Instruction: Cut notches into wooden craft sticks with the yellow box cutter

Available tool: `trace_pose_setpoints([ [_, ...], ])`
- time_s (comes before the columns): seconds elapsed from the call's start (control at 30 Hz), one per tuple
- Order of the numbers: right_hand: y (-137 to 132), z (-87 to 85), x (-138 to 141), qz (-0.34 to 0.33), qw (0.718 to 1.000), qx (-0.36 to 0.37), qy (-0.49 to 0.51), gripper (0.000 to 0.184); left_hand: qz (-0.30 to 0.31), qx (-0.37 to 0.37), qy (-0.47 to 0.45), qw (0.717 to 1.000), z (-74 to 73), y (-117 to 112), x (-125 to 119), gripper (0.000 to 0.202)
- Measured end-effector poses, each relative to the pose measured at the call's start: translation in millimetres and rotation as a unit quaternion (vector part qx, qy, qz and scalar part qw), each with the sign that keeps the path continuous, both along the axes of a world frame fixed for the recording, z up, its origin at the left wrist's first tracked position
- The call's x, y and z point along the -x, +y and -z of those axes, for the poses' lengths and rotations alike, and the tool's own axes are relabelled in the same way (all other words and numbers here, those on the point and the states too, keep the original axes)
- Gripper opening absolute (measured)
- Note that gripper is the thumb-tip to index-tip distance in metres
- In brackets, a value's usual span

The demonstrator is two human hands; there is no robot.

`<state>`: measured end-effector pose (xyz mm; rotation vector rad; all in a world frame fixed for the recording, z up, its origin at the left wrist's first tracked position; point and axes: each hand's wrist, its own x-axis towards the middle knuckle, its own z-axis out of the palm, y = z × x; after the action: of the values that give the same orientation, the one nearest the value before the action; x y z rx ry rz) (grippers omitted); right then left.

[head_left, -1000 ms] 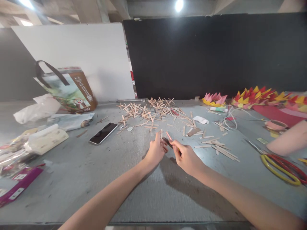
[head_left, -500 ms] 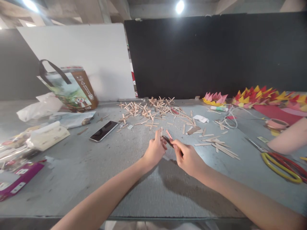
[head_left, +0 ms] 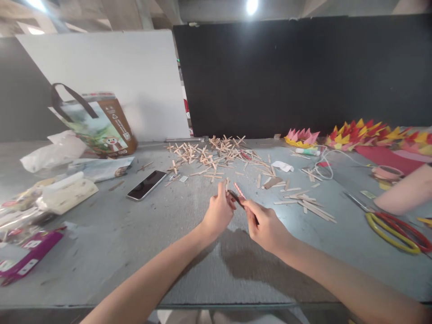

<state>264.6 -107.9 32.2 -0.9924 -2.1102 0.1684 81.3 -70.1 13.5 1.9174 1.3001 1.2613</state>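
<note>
My left hand is closed around a small wooden craft stick, which stands up between thumb and forefinger. My right hand grips a dark, narrow tool that looks like a knife; the fingers cover most of its handle. The tool's tip meets the left fingertips, close to the stick. A thin pinkish striped piece shows just above the right fingers; I cannot tell what it is. Beyond both hands lies a heap of craft sticks, several of them joined into crosses.
A phone and a carrier bag are to the left, with a purple package nearer. Loose sticks, scissors, a tape roll and folded-paper pieces lie right. Another person's arm rests at the right edge.
The view has shifted very slightly. The right hand and its tool have turned a little, and less of the tool's yellowish handle shows. Both hands keep their hold.
</note>
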Motion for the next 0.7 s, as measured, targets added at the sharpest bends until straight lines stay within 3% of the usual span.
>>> trace_pose_setpoints([
  [0.13,-1.3,-1.9,0.2,0.008,1.0,-0.006,-0.004,0.028,-0.01,-0.027,0.054,0.998,-4.0,-1.2,-1.2,0.074],
  [0.3,-1.1,-2.8,0.9,0.019,1.0,-0.011,-0.02,0.033,-0.019,-0.041,0.012,0.999,-6.1,-1.6,-2.5,0.07],
  [0.5,-2.4,-4.6,1.6,0.018,1.0,0.0,0.0,0.029,0.004,-0.053,0.092,0.994,-7.7,3.3,8.0,0.074],
  [0.7,-2.4,-4.3,1.5,0.02,1.0,-0.014,-0.01,0.03,0.013,-0.013,0.006,1.0,-13.0,-0.8,3.1,0.066],
])
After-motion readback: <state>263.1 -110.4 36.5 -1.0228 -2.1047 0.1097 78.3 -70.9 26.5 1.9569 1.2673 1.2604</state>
